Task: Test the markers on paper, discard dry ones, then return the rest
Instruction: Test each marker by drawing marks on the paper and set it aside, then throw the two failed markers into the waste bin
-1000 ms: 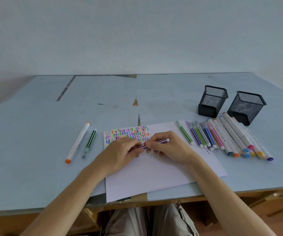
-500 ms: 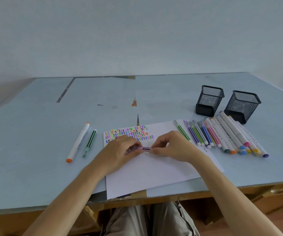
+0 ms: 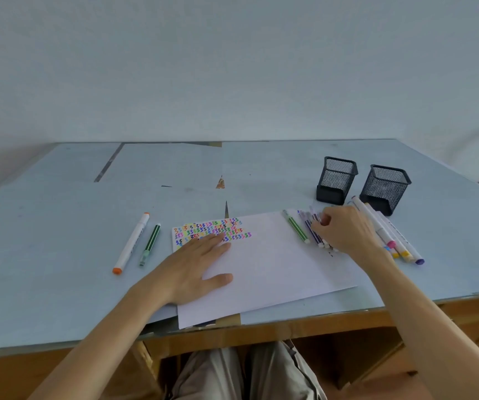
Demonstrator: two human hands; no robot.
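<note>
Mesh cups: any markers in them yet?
No. Both mesh cups look empty through the mesh, and the markers lie on the table and paper.

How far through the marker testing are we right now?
Done: several rows of coloured squiggles fill the paper top, and two markers lie set apart on the left. In hand: the right hand is at the marker row on the right; whether it grips one is unclear. The left hand rests flat on the paper. Left: both mesh cups seem to hold no markers yet.
</note>
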